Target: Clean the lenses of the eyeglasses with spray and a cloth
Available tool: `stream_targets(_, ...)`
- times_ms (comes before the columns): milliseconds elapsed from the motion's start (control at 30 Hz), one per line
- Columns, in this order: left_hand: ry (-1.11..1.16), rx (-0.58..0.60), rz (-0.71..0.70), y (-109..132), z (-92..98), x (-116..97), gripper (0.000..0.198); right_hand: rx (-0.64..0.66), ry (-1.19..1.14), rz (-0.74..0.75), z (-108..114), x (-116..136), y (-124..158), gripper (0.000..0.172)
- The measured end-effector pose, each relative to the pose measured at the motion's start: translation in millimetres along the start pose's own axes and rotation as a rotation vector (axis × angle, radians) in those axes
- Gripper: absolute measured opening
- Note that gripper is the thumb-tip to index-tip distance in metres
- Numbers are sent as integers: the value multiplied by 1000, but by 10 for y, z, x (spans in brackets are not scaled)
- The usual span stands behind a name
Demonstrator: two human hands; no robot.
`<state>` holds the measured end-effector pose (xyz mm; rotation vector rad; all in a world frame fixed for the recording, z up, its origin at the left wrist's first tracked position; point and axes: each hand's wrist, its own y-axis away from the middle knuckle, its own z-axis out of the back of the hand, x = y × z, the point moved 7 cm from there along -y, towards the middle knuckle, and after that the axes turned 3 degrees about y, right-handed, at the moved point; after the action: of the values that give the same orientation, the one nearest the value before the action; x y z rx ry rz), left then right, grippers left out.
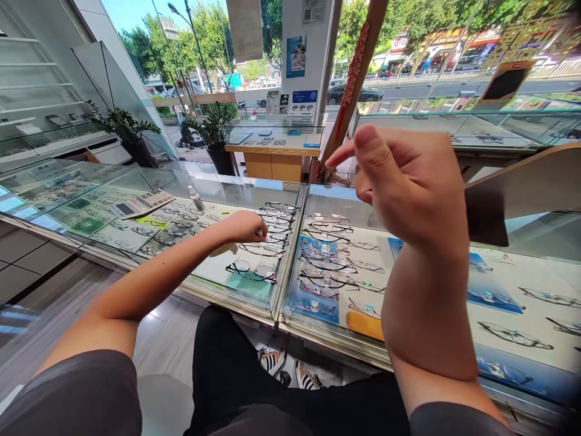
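My left hand (242, 227) sits at the end of a nearly straight arm, low over the eyeglass frames (251, 271) in the left-hand display counter. The knuckles face up and the fingers curl down, so the fingertips are hidden behind the back of the hand. It's narrowly curled, but I can't tell from this view whether it's pinching a frame or just hovering. The nearest frames are the stacked black pairs just past the fingers.

My right hand (408, 181) is raised high, with the elbow bent and the forearm nearly upright, well above the second counter's glass top (338, 203). Its forefinger (340, 154) points left and the thumb (370, 151) sits close to it, with the other fingers curled in. That's a narrow shape with nothing visible in it, though the hand blocks part of the view and I can't see the palm side.

More frames lie on blue and white cards beneath that hand. A dark patch and a tan panel (521, 194) at its right edge are hard to make out. Farther along the left counter stand a small spray bottle (196, 198) and a calculator (140, 204). Below, my black trousers (227, 363) and striped sneakers (272, 360) show through the gap beside the counter.
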<state>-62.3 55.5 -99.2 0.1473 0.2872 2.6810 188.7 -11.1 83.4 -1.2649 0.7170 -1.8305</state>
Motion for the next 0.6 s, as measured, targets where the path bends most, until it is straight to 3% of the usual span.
stream_targets(400, -15, -30, 8, -353, -87, 1, 14, 109, 63, 3, -44, 8, 5, 62)
stream_targets(600, 93, -84, -10, -160, 191, 9, 12, 44, 13, -10, -14, -21, -21, 63)
